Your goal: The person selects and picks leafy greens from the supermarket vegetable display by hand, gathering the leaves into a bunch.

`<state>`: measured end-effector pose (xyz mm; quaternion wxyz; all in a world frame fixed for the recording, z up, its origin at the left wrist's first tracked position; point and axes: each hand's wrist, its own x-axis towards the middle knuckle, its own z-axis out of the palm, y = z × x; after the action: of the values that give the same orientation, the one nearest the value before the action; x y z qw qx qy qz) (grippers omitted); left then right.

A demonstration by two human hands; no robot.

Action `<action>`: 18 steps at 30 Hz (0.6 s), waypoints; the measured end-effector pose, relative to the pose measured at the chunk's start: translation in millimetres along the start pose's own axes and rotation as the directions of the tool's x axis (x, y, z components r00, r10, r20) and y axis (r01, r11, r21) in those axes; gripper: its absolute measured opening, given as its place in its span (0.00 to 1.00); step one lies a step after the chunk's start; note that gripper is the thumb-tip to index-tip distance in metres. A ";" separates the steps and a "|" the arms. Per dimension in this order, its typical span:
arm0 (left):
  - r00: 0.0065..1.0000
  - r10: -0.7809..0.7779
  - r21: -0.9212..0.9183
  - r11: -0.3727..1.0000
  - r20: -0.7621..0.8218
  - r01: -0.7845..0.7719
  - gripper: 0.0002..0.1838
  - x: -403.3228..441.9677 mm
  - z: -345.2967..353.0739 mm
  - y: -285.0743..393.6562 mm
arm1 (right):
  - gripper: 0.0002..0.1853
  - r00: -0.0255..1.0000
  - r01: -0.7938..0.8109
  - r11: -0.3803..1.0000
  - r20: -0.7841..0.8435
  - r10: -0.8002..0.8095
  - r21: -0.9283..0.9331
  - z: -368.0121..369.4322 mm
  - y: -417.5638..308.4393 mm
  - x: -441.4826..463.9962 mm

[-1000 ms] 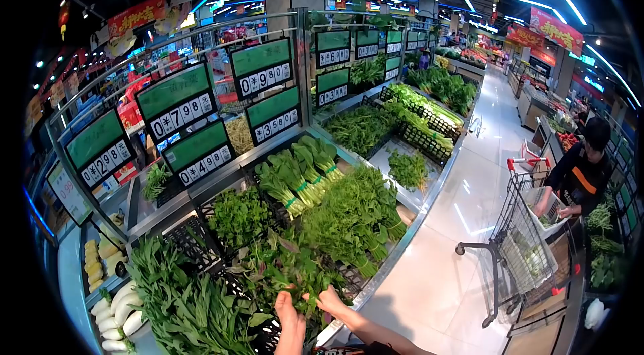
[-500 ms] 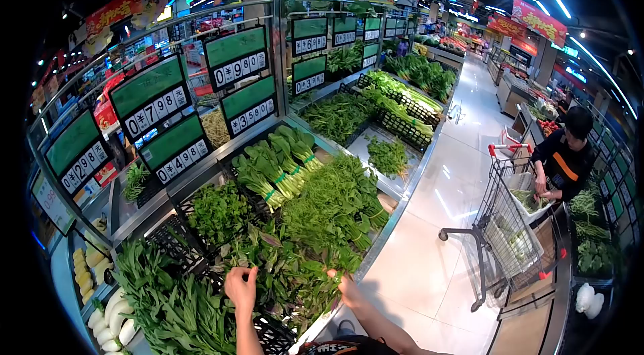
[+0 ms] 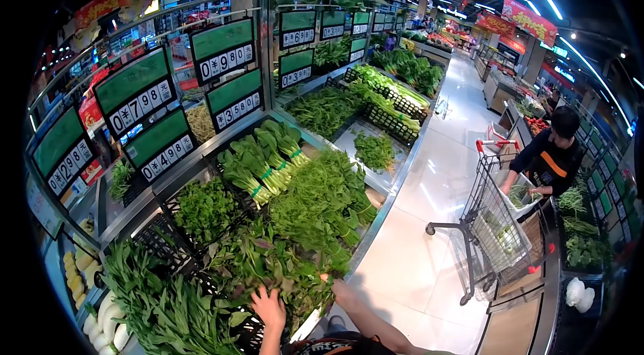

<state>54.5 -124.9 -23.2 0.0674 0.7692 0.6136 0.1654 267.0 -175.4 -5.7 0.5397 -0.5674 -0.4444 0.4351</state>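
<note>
My left hand (image 3: 270,309) has its fingers spread over loose purple-green leafy greens (image 3: 265,254) at the front of the display. At the right edge of the same pile, my right hand (image 3: 335,288) reaches in among the leaves; most of its fingers are hidden. Behind the pile lie feathery green herbs (image 3: 305,201) and banded bunches of leafy greens (image 3: 265,166). Long-leaved greens (image 3: 174,311) lie to the left of my left hand.
Black plastic crates (image 3: 171,238) hold parts of the display, with price signs (image 3: 134,90) behind. White radishes (image 3: 111,318) lie at far left. Across the tiled aisle (image 3: 409,234), a person (image 3: 550,157) bends over a white crate on a shopping cart (image 3: 490,214).
My left hand has moved down and right, closer to my right hand, and its fingers have spread onto the leaves. Across the aisle, the person's hands have moved apart.
</note>
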 end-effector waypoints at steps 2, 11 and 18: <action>0.988 0.151 -0.006 0.988 -0.003 -0.151 0.16 -16.5 13.8 -6.4 | 0.19 0.996 -0.076 0.951 -0.023 0.087 0.301 4.3 57.5 11.7; 0.835 0.267 -0.152 0.964 0.481 -0.220 0.25 -39.1 46.3 -35.2 | 0.15 0.895 -0.343 0.762 -0.055 0.443 0.549 9.6 68.2 21.2; 0.762 0.175 -0.244 0.969 0.623 -0.023 0.25 36.1 -78.3 -25.4 | 0.13 0.889 -0.323 0.731 -0.074 0.453 0.601 -0.3 47.7 20.1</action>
<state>11.6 -91.7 48.6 0.3491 0.7982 0.4897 -0.0359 273.5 -157.0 -53.6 0.6261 -0.5024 -0.1025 0.5874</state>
